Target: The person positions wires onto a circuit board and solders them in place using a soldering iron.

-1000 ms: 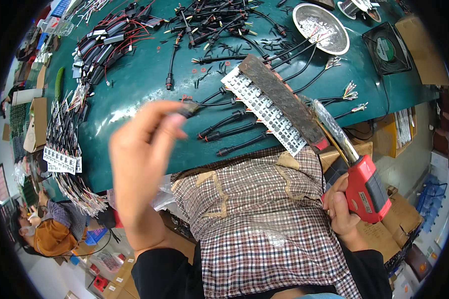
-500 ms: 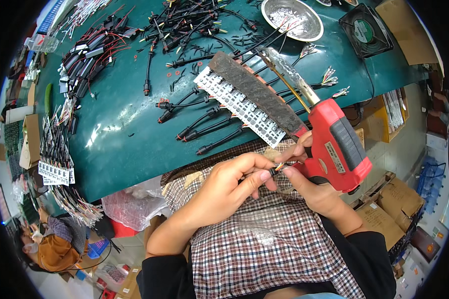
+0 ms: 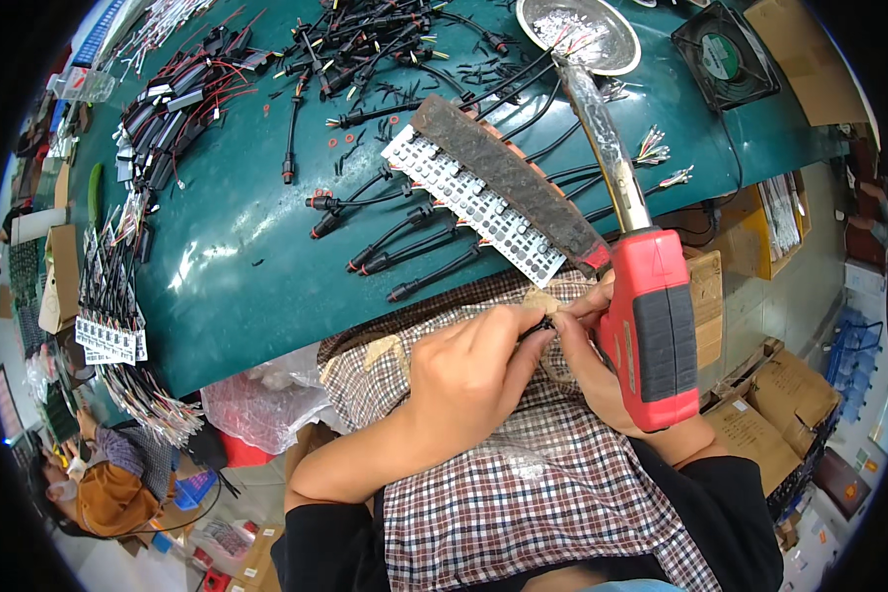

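Observation:
Above the apron, my left hand (image 3: 468, 370) is closed in a pinch on the end of a short black cable (image 3: 537, 326). My right hand (image 3: 602, 370) meets it fingertip to fingertip at the cable's end. That same hand holds a red and black soldering gun (image 3: 651, 331), its long metal barrel pointing up over the table. The cable's wire ends are hidden between my fingers. Just beyond my hands lies a white circuit board strip (image 3: 483, 222), with a dark bar (image 3: 513, 187) along it. Several black cables with connectors (image 3: 434, 276) stick out from the strip's near side.
A green table (image 3: 237, 306) carries a heap of black cables (image 3: 355, 44), a metal bowl (image 3: 616, 59) and a black fan (image 3: 725, 59). Wired boards (image 3: 108, 340) hang at its left edge. Cardboard boxes (image 3: 759, 429) stand at right; another person (image 3: 118, 493) sits at lower left.
The soldering gun has turned more upright, its tip swinging right and its body dropping lower. My hands have drawn together over the cable end, covering the coloured wires that showed before.

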Motion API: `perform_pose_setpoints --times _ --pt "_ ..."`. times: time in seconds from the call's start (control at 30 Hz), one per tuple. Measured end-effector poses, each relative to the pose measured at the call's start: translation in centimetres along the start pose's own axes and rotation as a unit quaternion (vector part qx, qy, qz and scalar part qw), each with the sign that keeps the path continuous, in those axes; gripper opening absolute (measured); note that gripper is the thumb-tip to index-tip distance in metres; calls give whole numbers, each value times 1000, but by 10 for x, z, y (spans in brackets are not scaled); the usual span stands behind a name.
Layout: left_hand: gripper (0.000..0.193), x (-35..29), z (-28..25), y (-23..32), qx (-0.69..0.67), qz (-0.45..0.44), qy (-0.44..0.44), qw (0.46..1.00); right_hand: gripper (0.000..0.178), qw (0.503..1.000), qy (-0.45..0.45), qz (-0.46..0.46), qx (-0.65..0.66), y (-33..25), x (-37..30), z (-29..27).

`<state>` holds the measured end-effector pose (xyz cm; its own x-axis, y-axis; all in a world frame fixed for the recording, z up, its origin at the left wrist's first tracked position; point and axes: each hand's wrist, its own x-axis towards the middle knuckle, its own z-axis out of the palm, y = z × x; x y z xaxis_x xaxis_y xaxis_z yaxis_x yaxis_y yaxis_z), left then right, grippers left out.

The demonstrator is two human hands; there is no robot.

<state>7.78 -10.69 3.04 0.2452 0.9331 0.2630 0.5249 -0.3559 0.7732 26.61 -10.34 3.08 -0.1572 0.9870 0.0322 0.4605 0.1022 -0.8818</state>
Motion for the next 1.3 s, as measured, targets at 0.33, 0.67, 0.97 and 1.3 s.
perform_pose_setpoints --times 0.33,0.67,0.97,1.3 --pt "18 -6 -1 -4 -388 -273 -66 878 46 972 -5 68 227 -11 10 0" --pt "23 -6 4 -4 -233 -139 -3 962 52 966 -17 64 249 -10 8 2" --pt "21 -5 6 -6 -162 -64 53 983 51 958 -12 55 282 -10 9 5" --pt "21 -10 6 -2 -163 -104 104 976 47 961 -3 86 262 -14 1 5"
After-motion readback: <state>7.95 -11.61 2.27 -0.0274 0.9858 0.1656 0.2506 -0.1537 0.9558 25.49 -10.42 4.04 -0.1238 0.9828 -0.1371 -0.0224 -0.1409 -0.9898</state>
